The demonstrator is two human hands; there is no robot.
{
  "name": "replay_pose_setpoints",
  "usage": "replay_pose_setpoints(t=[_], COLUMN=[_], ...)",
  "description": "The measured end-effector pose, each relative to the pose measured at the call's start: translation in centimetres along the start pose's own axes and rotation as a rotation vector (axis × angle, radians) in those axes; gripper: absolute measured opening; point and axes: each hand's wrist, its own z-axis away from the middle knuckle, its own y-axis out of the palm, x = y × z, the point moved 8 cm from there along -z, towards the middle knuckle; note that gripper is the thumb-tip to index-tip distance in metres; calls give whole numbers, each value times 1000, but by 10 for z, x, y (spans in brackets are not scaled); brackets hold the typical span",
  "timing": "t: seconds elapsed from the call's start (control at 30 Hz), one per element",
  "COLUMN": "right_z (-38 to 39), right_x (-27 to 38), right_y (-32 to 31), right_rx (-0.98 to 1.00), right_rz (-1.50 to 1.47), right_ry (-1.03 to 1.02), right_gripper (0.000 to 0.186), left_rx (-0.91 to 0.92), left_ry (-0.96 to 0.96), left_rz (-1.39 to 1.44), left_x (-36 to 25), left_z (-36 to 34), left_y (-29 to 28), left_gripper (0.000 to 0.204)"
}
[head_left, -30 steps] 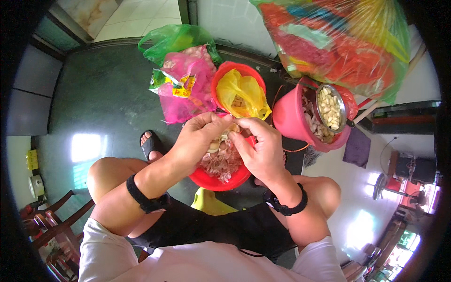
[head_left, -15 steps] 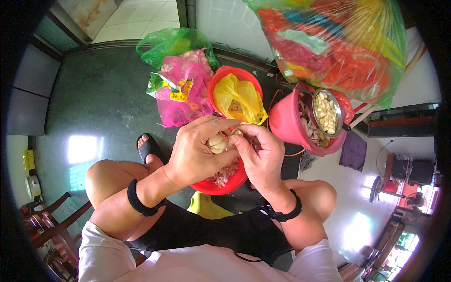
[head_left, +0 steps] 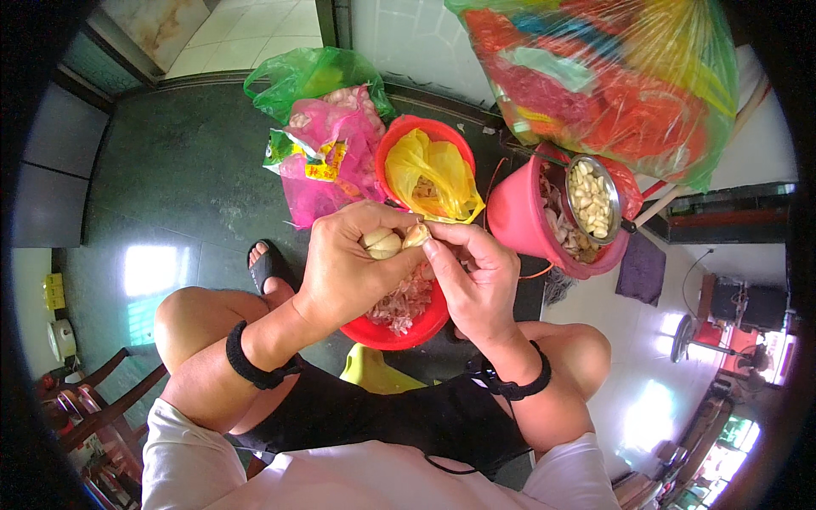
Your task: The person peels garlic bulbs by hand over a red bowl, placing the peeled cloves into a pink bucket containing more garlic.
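One garlic clove (head_left: 416, 236) lay left of right hand (head_left: 478, 276), which pinched it | left hand (head_left: 340, 262) clasped other cloves (head_left: 382, 245) | long axis seemed slanted

Likely a home — indoor room with a dark floor (head_left: 195, 187), doorway onto pale tiles (head_left: 246, 38) at 11 o'clock, slatted wooden furniture (head_left: 110, 410) at 8, purple cloth (head_left: 639, 270) at 3, what looks like a standing fan (head_left: 682, 338) between 3 and 4 — household-type stuff.

red characters, too blurred to read, on a yellow label (head_left: 325, 168) on a pink mesh bag (head_left: 321, 198)
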Motion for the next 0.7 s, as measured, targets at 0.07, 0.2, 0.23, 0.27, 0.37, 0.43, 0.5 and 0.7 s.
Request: replay_pose_setpoints(t=[0.07,0.2,0.23,0.27,0.37,0.43,0.5,0.7], right_z=[1,-1,-2,-3,-4,-1,0,-8], right_x=[-7,-4,-2,-1,7,-3,-8,14], right_y=[-3,-8,-9,-11,-10,-9,-7,-10], right_rx=[-24,-17,-40,-63,-23,12,49,3], right_rz=[-9,96,103,109,162,22,-119,-82], right_ry=[79,81,72,63,-18,45,108,-81], right_gripper=[11,8,6,4,2,2,3,13], left_rx=[25,137,138,169,220,240,286,241], left_ry=[-49,-169,-169,-207,-366,-485,-660,-441], left_rz=[25,133,133,203,435,596,1060,644], left_x=[-1,-1,0,4,20,25,23,24], left_z=[-1,-3,-4,-4,-2,0,6,1], left_y=[1,8,8,12,18,21,30,19], left_gripper=[25,23,23,22,20,19,19,16])
